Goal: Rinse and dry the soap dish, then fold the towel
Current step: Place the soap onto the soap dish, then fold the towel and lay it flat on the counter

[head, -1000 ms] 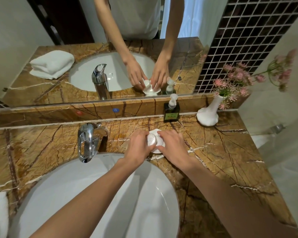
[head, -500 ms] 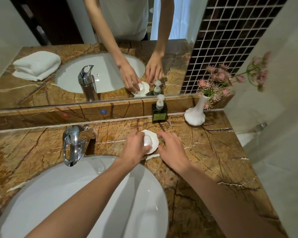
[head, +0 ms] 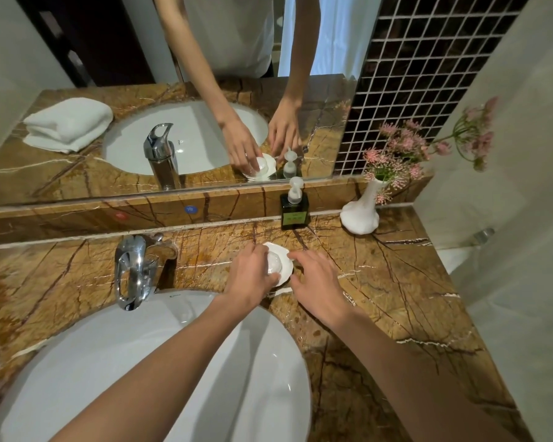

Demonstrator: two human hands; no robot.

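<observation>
Head view: I see the task at its start. The left hand (head: 253,275) curls over the soap (head: 274,262), fingers closed round it; the right hand (head: 316,283) rests half open at the rim of the dish (head: 284,269), gripping nothing that I can make out. The dish sits on the worktop (head: 380,282), between basin (head: 141,362) and pump bottle (head: 295,209). I judge rinsing, drying and folding all undone: the tap (head: 134,269) runs no water. The towel (head: 67,126), soft white terry, shows only in the mirror, already rolled. The dish is glossy white with a scalloped edge; the worktop is veined brown marble.
</observation>
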